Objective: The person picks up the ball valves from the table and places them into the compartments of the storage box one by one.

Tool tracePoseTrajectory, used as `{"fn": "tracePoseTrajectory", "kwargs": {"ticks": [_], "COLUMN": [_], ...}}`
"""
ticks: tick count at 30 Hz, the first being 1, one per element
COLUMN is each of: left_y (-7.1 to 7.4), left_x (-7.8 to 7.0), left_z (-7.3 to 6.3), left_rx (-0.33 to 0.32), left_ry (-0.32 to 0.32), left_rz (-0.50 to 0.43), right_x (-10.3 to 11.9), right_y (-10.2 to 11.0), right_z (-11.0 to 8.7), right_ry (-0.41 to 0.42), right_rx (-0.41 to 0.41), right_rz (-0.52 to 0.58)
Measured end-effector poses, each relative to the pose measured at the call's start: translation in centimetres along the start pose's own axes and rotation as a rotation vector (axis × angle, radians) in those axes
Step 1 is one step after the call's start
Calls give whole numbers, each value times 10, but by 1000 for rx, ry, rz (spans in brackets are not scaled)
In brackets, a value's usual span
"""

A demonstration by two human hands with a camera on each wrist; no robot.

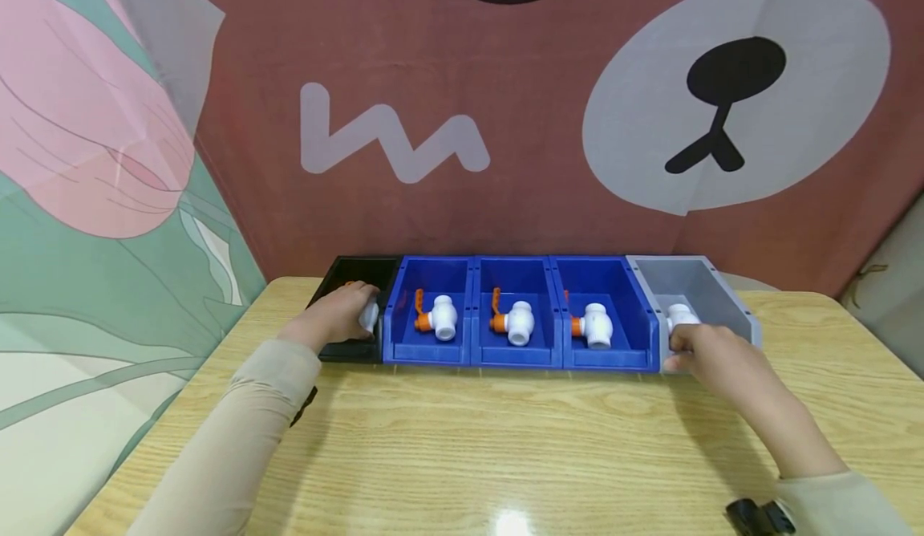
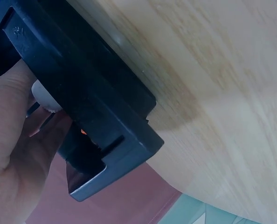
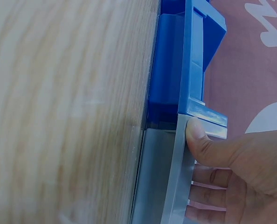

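Note:
My left hand (image 1: 335,313) reaches into the black bin (image 1: 354,351) at the row's left end. It holds a white ball valve (image 1: 370,317) between thumb and fingers; the left wrist view shows a white rounded part (image 2: 46,97), with a bit of orange deeper in the bin. At the row's right end, my right hand (image 1: 718,355) is over the grey bin (image 1: 732,295). Its thumb (image 3: 197,133) rests on the front rim, while the fairly straight fingers extend behind that wall, tips hidden. Another white ball valve (image 1: 680,314) lies in this bin, close to those fingers.
Three blue bins between the end bins each hold a white ball valve with an orange handle: left (image 1: 443,318), middle (image 1: 519,323) and right (image 1: 596,326). The row stands on a wooden table (image 1: 462,440), before a printed cloth (image 1: 534,183).

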State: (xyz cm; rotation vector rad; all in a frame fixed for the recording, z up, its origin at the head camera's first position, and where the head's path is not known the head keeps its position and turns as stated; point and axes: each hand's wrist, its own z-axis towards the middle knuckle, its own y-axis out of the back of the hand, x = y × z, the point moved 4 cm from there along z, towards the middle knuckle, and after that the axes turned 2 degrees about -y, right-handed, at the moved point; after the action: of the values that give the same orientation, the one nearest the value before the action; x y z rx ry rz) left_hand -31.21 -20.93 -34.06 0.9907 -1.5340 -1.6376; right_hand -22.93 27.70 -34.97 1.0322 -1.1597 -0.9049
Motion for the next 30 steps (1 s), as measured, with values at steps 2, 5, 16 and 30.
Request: {"fn": "tracePoseTrajectory", "kwargs": {"ticks": [2,5,16,30], "left_y": [-1,0,-5,-5], "left_x": [-1,-2,-2,-7], "left_z": [1,1,3,2], "left_rx": [2,7,56,88], "left_ry": [-1,9,38,56], "left_rz": [-1,-4,-3,26], "right_x": [0,1,1,1], "right_y": [0,0,1,1], "right_z": [0,0,0,0], "right_ry": [-3,-10,-3,-8], "right_rx": [0,4,-8,10], "right_rz": [0,0,1,-6]}}
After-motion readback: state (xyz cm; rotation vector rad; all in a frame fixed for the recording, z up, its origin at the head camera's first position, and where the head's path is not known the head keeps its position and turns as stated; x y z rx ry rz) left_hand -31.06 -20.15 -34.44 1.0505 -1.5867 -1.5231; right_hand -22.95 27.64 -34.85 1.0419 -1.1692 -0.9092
